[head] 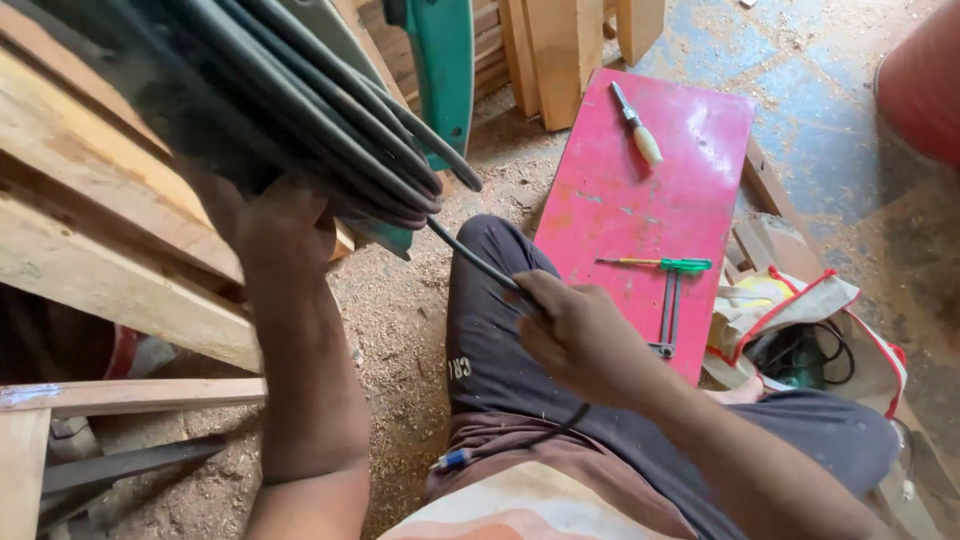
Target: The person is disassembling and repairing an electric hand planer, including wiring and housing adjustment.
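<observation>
Cable coil [330, 120], black, looks springy and bulky; left hand [275, 225] wraps tight around its bundled loops. Right hand [570, 325] pinches the loose strand [475, 260], the best place to hold.

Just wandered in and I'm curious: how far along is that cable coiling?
Done: several black loops are gathered in the left hand. In hand: the right hand holds the straight run of cable feeding the coil. Left: a tail ending in a blue connector lies across the lap, not yet coiled.
</observation>
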